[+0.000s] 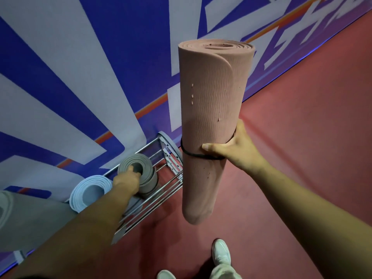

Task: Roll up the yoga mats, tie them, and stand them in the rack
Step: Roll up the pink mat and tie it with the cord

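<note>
Three rolled mats stand in the rack (161, 190) at lower left: a large grey mat (30, 218) cut off by the frame edge, a pale blue mat (88, 193) just beside it, then a darker grey mat (138, 170) toward the rack's open end. Rack is metal wire, set against the blue and white wall (70, 77). Left hand (126, 179) reaches down onto the darker grey mat, fingers hooked over its top rim and into the hollow core, closed on the rim. Right of that, the pink mat (213, 117) is held upright in the air, clear of the red floor (302, 158) and outside the rack, just beside its end. A black band (193, 155) circles its middle. Right hand (235, 146) wraps the pink mat at the band, thumb across the front, fingers behind. White shoes (221, 252) show at the bottom edge.
</note>
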Tool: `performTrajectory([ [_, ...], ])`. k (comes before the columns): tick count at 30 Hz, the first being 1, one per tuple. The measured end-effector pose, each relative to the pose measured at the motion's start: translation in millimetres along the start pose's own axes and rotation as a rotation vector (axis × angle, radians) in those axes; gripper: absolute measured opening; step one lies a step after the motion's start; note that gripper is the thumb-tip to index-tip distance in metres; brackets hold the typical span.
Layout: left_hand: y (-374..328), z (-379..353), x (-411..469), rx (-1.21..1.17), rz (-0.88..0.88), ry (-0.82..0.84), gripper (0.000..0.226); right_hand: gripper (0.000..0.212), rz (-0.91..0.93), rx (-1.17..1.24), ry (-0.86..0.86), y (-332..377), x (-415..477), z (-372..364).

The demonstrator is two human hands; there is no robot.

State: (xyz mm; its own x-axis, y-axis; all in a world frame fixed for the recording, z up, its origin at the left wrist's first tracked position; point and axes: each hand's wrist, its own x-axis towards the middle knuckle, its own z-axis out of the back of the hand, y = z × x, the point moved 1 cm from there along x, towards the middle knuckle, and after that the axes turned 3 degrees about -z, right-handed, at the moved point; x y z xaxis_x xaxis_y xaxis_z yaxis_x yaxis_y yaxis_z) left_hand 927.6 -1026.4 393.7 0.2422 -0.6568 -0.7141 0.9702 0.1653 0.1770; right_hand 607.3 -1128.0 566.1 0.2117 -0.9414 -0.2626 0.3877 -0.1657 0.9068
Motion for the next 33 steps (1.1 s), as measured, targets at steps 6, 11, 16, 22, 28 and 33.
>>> performTrajectory([
  [6, 34.3, -38.1, -19.3, -0.234, -0.039, 0.070, 0.064, 0.090, 0.083, 0.033, -0.054, 54.3, -22.4, 7.0],
  [11, 41.7, -46.4, -34.9, -0.328, -0.069, 0.091, 0.072, 0.091, 0.172, 0.089, -0.079, 96.6, -30.7, -5.8],
  [16, 46.3, -53.9, -43.9, -0.378, -0.059, 0.088, 0.072, 0.097, 0.228, 0.145, -0.143, 115.7, -29.6, -29.4],
  [22, 45.5, -69.9, -50.3, -0.414, -0.066, 0.047, 0.072, 0.097, 0.247, 0.145, -0.180, 106.6, -34.4, -63.9],
  [28, 49.4, -83.8, -56.3, -0.437, -0.086, 0.000, 0.077, 0.098, 0.286, 0.142, -0.156, 99.7, -35.8, -92.5],
  [33, 49.2, -88.9, -61.2, -0.472, -0.053, -0.052, 0.080, 0.100, 0.305, 0.184, -0.154, 89.9, -30.0, -117.7],
])
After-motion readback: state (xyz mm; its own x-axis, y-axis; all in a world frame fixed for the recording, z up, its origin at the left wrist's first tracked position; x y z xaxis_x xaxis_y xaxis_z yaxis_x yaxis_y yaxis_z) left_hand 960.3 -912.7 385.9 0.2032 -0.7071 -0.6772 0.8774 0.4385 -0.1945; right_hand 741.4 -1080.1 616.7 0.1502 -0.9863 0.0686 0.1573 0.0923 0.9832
